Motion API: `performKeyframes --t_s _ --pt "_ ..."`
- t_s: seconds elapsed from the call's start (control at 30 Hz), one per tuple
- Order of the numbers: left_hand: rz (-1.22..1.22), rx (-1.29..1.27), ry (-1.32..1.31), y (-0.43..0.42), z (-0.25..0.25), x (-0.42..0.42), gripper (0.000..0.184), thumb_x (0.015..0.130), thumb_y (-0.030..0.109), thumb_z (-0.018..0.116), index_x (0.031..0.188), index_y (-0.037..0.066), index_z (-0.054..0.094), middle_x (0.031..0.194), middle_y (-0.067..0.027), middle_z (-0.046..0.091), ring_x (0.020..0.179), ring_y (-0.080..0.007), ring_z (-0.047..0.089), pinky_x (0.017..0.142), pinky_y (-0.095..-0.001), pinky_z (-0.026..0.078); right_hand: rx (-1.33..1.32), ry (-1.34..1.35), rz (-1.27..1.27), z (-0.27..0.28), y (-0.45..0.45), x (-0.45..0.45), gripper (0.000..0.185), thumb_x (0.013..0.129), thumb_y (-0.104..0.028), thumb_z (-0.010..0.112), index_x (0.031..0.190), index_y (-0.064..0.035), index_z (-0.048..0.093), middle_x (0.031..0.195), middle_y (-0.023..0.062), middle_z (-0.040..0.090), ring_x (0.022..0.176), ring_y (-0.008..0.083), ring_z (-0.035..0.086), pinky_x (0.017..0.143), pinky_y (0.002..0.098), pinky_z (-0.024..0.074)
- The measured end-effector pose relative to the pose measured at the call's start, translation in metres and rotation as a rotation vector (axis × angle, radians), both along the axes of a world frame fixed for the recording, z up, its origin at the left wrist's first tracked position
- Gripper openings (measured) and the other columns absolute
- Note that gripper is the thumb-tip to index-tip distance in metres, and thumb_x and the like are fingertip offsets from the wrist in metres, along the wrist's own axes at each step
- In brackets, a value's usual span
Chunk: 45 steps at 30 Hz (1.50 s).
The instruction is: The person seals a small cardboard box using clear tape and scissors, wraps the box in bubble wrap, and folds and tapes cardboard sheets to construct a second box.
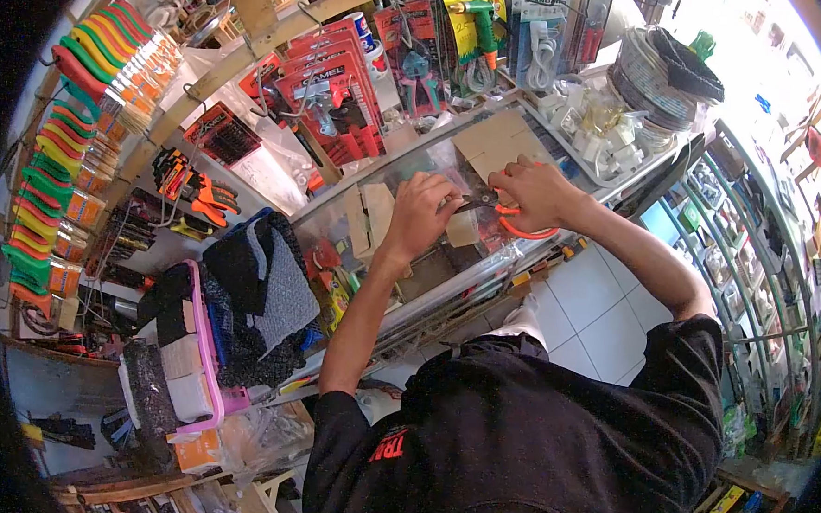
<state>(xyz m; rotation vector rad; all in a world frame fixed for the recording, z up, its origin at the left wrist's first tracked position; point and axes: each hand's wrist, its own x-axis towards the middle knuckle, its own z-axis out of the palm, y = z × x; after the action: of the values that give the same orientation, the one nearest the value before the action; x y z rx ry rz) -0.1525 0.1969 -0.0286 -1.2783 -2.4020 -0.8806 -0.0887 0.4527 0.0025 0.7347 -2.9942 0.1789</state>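
Over the glass counter [338, 217], my right hand [541, 191] is closed around orange-handled pliers [527, 231]. Their dark jaws point left toward my left hand [422, 213]. The fingers of that hand are pinched together right by the jaws, on something too small to make out. Beneath and around both hands lie pieces of cardboard: a large flat one [505, 143] behind, and a folded one [368, 219] left of my left hand.
Carded tools [331, 94] hang from a wooden rail behind the counter. A tray of white fittings [611, 146] stands at the back right. Colourful-handled tools [58, 154] hang at far left. A pink-rimmed basket [205, 366] with dark cloth is left of me; metal racks [736, 236] stand right.
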Motion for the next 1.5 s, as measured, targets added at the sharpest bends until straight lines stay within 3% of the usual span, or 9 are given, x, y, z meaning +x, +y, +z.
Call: performKeyframes --t_s 0.13,0.23,0.63,0.73,0.83,1.17,1.37,1.47,1.5 --pt "0.016 0.022 0.006 0.002 -0.004 0.000 0.016 0.090 0.026 0.072 0.091 0.010 0.071 0.094 -0.0040 0.067 0.097 -0.0286 0.058 0.084 -0.0433 0.043 0.013 0.040 0.005 0.001 -0.002 -0.001 0.072 0.082 -0.063 0.069 0.123 -0.0046 0.061 0.106 0.0241 0.066 0.108 0.0450 0.061 0.088 0.0568 0.0540" --pt "0.019 0.082 -0.031 0.002 -0.011 -0.003 0.017 0.091 0.026 0.071 0.091 0.010 0.070 0.093 -0.0051 0.066 0.097 -0.0301 0.058 0.086 -0.0439 0.043 0.034 0.058 -0.020 -0.002 0.000 -0.001 0.052 0.082 -0.042 0.071 0.123 -0.0120 0.059 0.110 0.0202 0.064 0.110 0.0394 0.060 0.089 0.0523 0.0513" --pt "0.001 0.152 -0.113 0.001 -0.014 -0.003 0.018 0.089 0.026 0.073 0.092 0.008 0.070 0.092 -0.0063 0.067 0.099 -0.0327 0.059 0.087 -0.0459 0.043 -0.005 0.038 0.049 -0.003 0.001 -0.013 0.051 0.078 -0.036 0.072 0.120 -0.0106 0.059 0.107 0.0177 0.064 0.108 0.0386 0.059 0.085 0.0505 0.0520" --pt "-0.001 0.146 -0.110 0.001 -0.014 -0.003 0.017 0.089 0.025 0.074 0.091 0.009 0.070 0.093 -0.0059 0.068 0.100 -0.0328 0.060 0.087 -0.0460 0.044 -0.015 -0.019 0.086 -0.005 -0.001 -0.018 0.070 0.081 -0.062 0.071 0.121 -0.0060 0.059 0.103 0.0209 0.066 0.107 0.0428 0.061 0.087 0.0546 0.0534" --pt "0.005 0.144 -0.117 -0.001 -0.014 -0.004 0.016 0.088 0.024 0.074 0.091 0.009 0.071 0.093 -0.0057 0.068 0.100 -0.0328 0.060 0.087 -0.0461 0.044 -0.015 0.006 0.076 -0.005 -0.005 -0.016 0.055 0.077 -0.037 0.073 0.122 -0.0092 0.059 0.105 0.0173 0.066 0.106 0.0385 0.062 0.085 0.0511 0.0522" --pt "0.043 0.242 -0.116 -0.004 -0.018 -0.010 0.013 0.088 0.019 0.074 0.091 0.006 0.071 0.092 -0.0098 0.068 0.092 -0.0352 0.061 0.084 -0.0453 0.046 0.028 -0.026 0.074 -0.001 -0.006 -0.026 0.042 0.074 -0.028 0.077 0.111 -0.0113 0.069 0.092 0.0144 0.071 0.093 0.0358 0.070 0.080 0.0474 0.0555" --pt "-0.013 0.674 -0.844 -0.012 -0.004 -0.006 0.027 0.097 0.017 0.069 0.120 0.005 0.068 0.108 -0.0084 0.068 0.109 -0.0234 0.061 0.098 -0.0373 0.047 0.014 0.001 0.057 -0.010 -0.006 -0.031 0.039 0.077 -0.032 0.077 0.111 -0.0132 0.070 0.092 0.0147 0.072 0.091 0.0370 0.071 0.078 0.0492 0.0564" --pt "0.074 0.797 -0.825 -0.008 0.013 0.024 0.051 0.097 0.021 0.071 0.142 0.006 0.052 0.131 -0.0110 0.057 0.125 -0.0226 0.052 0.105 -0.0382 0.044 0.009 -0.023 0.032 -0.008 -0.006 -0.028 0.042 0.075 -0.029 0.079 0.112 -0.0133 0.070 0.093 0.0137 0.071 0.092 0.0363 0.071 0.078 0.0486 0.0560" --pt "0.029 0.666 -0.729 -0.011 0.007 0.031 0.071 0.095 0.020 0.073 0.154 0.008 0.035 0.147 -0.0174 0.042 0.132 -0.0307 0.046 0.110 -0.0420 0.040 0.004 -0.043 0.009 -0.008 -0.005 -0.028 0.044 0.073 -0.027 0.080 0.114 -0.0131 0.069 0.095 0.0128 0.071 0.093 0.0357 0.070 0.078 0.0479 0.0556"
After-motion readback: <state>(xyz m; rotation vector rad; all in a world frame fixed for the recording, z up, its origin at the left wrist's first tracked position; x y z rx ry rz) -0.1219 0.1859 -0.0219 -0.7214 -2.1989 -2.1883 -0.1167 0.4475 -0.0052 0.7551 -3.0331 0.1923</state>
